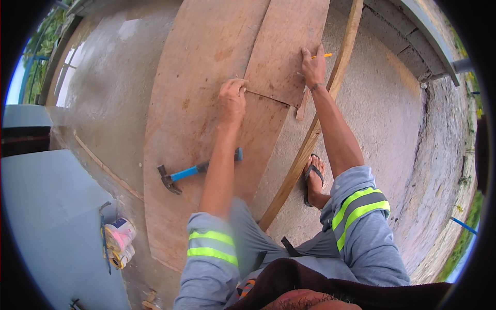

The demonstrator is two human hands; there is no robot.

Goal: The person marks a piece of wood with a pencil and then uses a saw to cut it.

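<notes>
A smaller plywood piece (281, 49) lies over a larger plywood sheet (181, 108), its near edge crossing the sheet. My left hand (233, 101) is closed at the near left corner of the smaller piece; what its fingertips pinch is too small to make out. On the piece's right edge rests my right hand (314, 70), its fingers closed around a yellow pencil (324, 55) that sticks out to the right. A claw hammer (188, 172) with a blue and black handle lies on the sheet, partly behind my left forearm.
A long wooden batten (305, 144) slants past the sheet's right side, near my sandalled foot (313, 178). A narrow wood strip (303, 106) shows beside the plywood. At left, containers (120, 235) sit by a light blue panel (57, 206). Concrete blocks (403, 41) stand far right.
</notes>
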